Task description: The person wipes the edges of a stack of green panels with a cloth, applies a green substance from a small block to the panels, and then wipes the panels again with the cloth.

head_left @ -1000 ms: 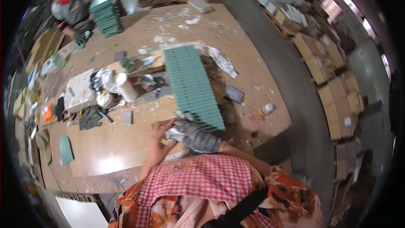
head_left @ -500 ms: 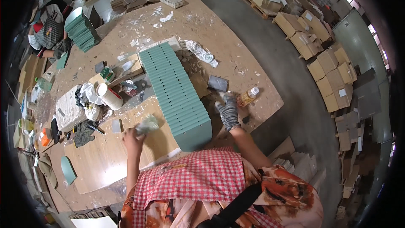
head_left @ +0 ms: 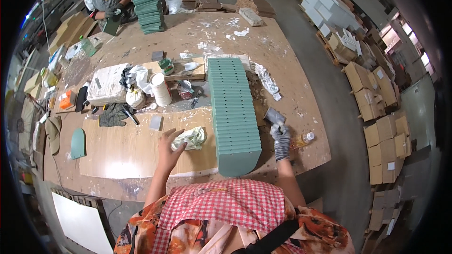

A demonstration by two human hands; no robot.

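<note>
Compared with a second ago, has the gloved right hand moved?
Yes: the right hand went rightward past the green stack, from its near-left corner to its right side.

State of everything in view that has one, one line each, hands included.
Left hand: bare, fingers spread, beside the crumpled cloth; contact unclear
Right hand: gloved, fingers closed on the grey block
Crumpled cloth: bunched up
Grey block: near end gripped
Row of green panels: packed close together
Single green panel: lying apart
Bottle: capped, amber liquid inside
Dark glove: off, lying flat
</note>
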